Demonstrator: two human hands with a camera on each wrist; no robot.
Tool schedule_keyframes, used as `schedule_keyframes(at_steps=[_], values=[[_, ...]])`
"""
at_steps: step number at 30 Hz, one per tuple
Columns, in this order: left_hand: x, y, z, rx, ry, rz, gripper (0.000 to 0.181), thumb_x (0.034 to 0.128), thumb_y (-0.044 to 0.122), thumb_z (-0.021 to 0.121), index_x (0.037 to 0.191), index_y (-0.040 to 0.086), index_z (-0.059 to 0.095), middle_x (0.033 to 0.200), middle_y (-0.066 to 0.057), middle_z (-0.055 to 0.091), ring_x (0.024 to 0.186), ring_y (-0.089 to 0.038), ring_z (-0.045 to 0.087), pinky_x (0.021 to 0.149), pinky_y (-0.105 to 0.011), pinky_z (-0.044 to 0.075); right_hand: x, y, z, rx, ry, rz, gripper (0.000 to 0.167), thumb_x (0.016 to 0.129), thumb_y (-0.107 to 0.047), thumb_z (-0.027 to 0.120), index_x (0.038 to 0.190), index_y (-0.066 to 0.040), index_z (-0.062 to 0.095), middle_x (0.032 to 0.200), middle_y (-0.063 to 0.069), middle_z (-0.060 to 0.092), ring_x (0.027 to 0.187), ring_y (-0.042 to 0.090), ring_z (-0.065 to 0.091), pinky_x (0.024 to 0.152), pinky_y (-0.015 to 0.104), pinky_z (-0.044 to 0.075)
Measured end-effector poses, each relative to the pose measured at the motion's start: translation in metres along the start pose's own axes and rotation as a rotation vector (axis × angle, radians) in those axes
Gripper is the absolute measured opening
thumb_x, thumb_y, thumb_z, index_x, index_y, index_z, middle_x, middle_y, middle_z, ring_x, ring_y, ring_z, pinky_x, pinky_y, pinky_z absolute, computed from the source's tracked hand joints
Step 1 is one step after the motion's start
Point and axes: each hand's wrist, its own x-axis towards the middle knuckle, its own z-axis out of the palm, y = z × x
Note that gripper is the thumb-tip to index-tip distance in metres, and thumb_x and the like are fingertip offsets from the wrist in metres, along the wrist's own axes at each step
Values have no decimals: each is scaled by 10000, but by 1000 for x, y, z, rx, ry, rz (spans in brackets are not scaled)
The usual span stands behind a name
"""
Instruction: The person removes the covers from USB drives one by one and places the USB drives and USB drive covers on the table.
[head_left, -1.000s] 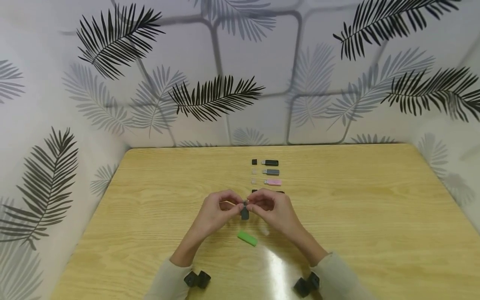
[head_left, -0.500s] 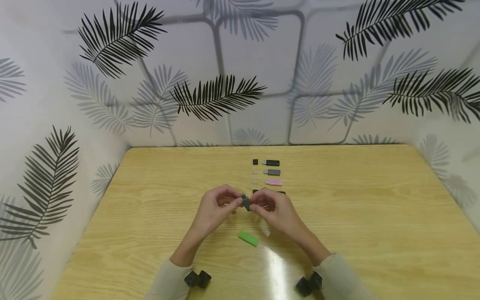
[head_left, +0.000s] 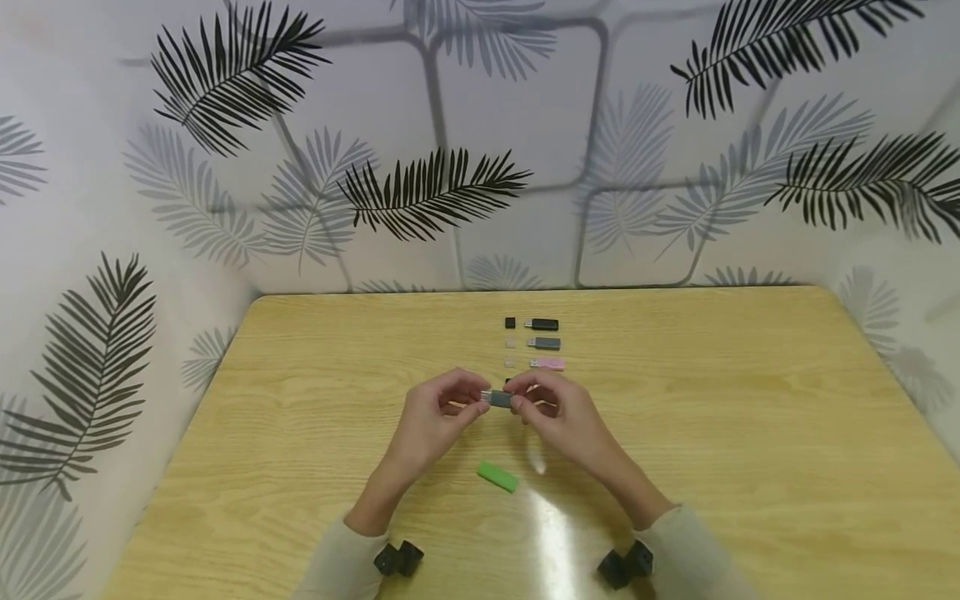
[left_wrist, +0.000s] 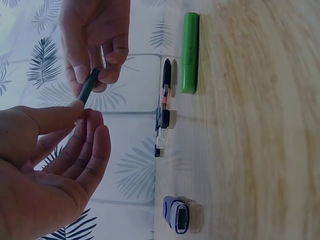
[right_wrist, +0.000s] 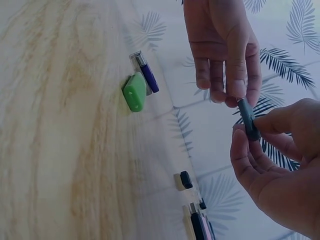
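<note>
A dark grey USB flash drive [head_left: 501,399] is held level above the table between both hands. My right hand [head_left: 566,421] pinches its body between thumb and fingers. With thumb and fingertips, my left hand [head_left: 431,425] pinches the opposite end, where the metal connector shows. In the left wrist view the drive [left_wrist: 89,86] slants between the two hands. The right wrist view has my left hand's fingertips at the drive's [right_wrist: 248,119] upper end. Below the hands, a green stick-shaped piece [head_left: 498,477] lies on the table.
Behind the hands, uncapped drives lie in a column: black [head_left: 542,324], grey [head_left: 543,343] and pink [head_left: 547,363]. Left of them sit a black cap [head_left: 510,322] and clear caps [head_left: 510,342]. A purple drive [left_wrist: 176,215] shows in the wrist views. Patterned wall covering [head_left: 517,242] rises behind the table.
The flash drive has turned from upright, connector end away, to lying sideways with its connector end leftward. My right hand has shifted slightly right; the green piece has stayed put.
</note>
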Motion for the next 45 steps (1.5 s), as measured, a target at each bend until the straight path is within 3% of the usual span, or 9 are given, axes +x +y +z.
schedule_keyframes(at_steps=[8,16,32,38,41,45], values=[[0,-1,1,43,-24,38,164,912,58,784,1068,95,749,956,-12,730,872,-154,705,756,-298,603,-3,-5,-5,-167,-12,-100,221,898,-26,790,1108,-71,739,1024,25,707,874,176,691,741,295,606],[0,0,8,32,-82,68,146,909,75,794,1046,101,751,911,-2,732,829,-145,698,716,-297,602,-9,-8,-20,-333,-42,-230,232,858,-12,827,1059,-91,742,994,-44,726,814,90,673,699,280,598],[-3,7,11,-85,-170,76,122,888,85,816,1005,62,792,914,-43,754,803,-152,714,727,-376,614,-22,-12,-40,-365,-114,-398,210,871,-1,807,1043,-100,740,997,-54,723,822,73,657,699,277,586],[-3,12,11,-133,-199,58,109,883,99,821,987,77,799,889,-10,749,782,-142,711,736,-403,613,-26,-15,-47,-345,-125,-407,220,865,-10,814,1041,-122,744,990,-59,724,813,76,662,704,290,591],[-3,11,3,-159,-171,59,114,885,81,815,994,58,791,917,-32,752,797,-154,708,744,-396,610,-30,-14,-57,-363,-94,-394,248,849,5,823,1043,-128,747,993,-66,727,812,73,667,717,282,594],[-3,8,-15,-171,-79,62,118,892,31,794,1008,26,773,964,-83,746,826,-199,707,765,-365,605,-34,-10,-73,-368,-29,-359,307,799,85,829,1023,-109,748,984,-50,734,807,90,682,700,282,600]])
